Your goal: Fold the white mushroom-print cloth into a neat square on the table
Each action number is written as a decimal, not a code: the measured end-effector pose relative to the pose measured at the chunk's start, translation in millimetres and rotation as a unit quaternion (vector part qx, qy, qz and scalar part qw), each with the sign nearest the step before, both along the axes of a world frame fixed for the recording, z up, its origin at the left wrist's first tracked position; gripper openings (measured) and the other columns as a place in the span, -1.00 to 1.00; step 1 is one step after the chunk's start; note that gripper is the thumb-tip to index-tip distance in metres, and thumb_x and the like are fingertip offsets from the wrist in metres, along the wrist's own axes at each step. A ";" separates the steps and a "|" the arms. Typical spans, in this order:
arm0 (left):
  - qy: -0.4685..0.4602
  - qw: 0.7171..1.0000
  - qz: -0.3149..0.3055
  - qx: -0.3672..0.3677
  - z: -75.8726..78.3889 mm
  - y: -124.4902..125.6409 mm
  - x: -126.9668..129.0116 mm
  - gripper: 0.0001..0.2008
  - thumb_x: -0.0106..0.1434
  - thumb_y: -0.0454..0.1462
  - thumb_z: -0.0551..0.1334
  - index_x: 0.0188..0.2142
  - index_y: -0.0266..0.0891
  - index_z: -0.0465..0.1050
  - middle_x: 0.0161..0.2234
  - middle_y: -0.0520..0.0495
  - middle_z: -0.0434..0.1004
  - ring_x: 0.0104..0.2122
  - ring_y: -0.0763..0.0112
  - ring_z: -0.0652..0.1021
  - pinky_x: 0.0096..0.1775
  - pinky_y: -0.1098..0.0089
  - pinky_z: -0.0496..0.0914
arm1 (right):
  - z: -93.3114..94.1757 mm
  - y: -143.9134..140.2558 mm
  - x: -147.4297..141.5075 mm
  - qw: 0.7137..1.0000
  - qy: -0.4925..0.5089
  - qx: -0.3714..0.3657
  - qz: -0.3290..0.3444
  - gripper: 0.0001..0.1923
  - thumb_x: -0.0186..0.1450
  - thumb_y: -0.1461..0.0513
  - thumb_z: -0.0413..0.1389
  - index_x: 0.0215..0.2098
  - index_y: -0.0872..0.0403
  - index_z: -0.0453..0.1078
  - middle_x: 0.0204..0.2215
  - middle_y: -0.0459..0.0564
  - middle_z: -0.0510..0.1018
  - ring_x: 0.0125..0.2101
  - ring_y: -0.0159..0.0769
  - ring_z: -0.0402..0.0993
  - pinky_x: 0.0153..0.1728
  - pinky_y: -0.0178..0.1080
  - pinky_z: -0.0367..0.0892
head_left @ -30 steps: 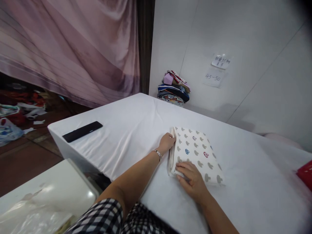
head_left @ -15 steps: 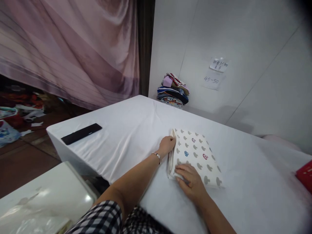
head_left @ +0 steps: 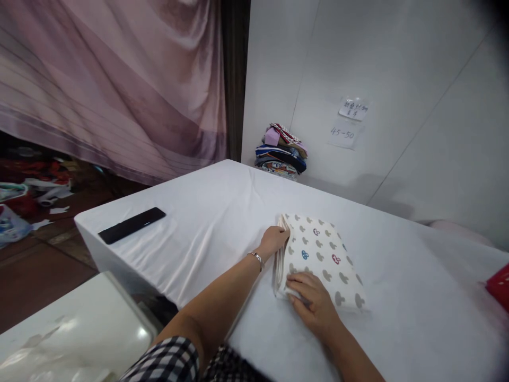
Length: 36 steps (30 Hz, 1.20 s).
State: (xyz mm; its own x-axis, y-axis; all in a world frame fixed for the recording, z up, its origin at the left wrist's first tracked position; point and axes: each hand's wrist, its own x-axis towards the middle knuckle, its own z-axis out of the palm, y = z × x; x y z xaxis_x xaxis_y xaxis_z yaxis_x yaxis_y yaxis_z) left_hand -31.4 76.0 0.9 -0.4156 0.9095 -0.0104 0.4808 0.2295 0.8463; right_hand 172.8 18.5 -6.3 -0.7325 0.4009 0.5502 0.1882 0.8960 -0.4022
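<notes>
A folded cream cloth [head_left: 322, 249] printed with grey, blue and red mushroom-like shapes lies on the white-covered table [head_left: 207, 212]. Its stacked layers show along the left edge. My left hand [head_left: 275, 239], a bracelet at its wrist, is closed on that edge near the far corner, with the fingertips partly hidden in the layers. At the near-left corner my right hand [head_left: 312, 300] grips the cloth with curled fingers, the thumb lower than the rest.
A long black object [head_left: 132, 225] rests near the table's left end. Folded fabrics [head_left: 281, 151] are stacked by the wall at the back. Paper notes [head_left: 345, 124] hang on the wall. A white surface [head_left: 79, 329] stands at lower left, and a red item [head_left: 499, 288] is at far right.
The left fingers have shifted slightly right, farther over the cloth's edge. The right hand stays at the near corner. The whole view has moved a little.
</notes>
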 end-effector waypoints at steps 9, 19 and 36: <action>-0.037 0.999 0.025 -0.010 6.5 1.3 -6.5 -0.77 0.01 -0.30 0.09 -0.72 -0.22 0.14 -0.71 0.11 0.08 -0.63 0.53 0.18 -0.55 0.44 0.04 | 0.6 -0.1 0.5 1.000 0.004 -0.002 0.006 -0.73 0.22 0.30 0.07 -0.11 -0.02 0.42 -0.14 0.03 0.52 -0.11 -0.18 0.43 -0.08 -0.08 0.36; -0.013 0.999 0.022 -0.042 10.9 7.3 -8.5 -0.78 0.02 -0.23 0.15 -0.69 -0.23 0.22 -0.70 0.09 0.17 -0.60 0.49 0.28 -0.52 0.44 0.09 | 2.1 0.2 0.0 1.000 -0.002 -0.004 0.008 -0.72 0.21 0.30 0.07 -0.11 -0.03 0.42 -0.15 0.04 0.53 -0.11 -0.16 0.43 -0.11 -0.08 0.38; 0.067 0.994 0.062 -0.058 7.2 31.8 -8.7 -0.88 0.12 -0.22 0.15 -0.50 -0.19 0.33 -0.38 -0.12 0.53 -0.35 0.25 0.51 -0.38 0.37 0.27 | 41.8 63.9 12.7 0.981 -0.001 -0.117 -0.155 -0.71 0.27 0.09 0.03 -0.11 -0.05 0.48 0.00 0.02 0.47 0.03 -0.12 0.36 -0.09 -0.07 0.41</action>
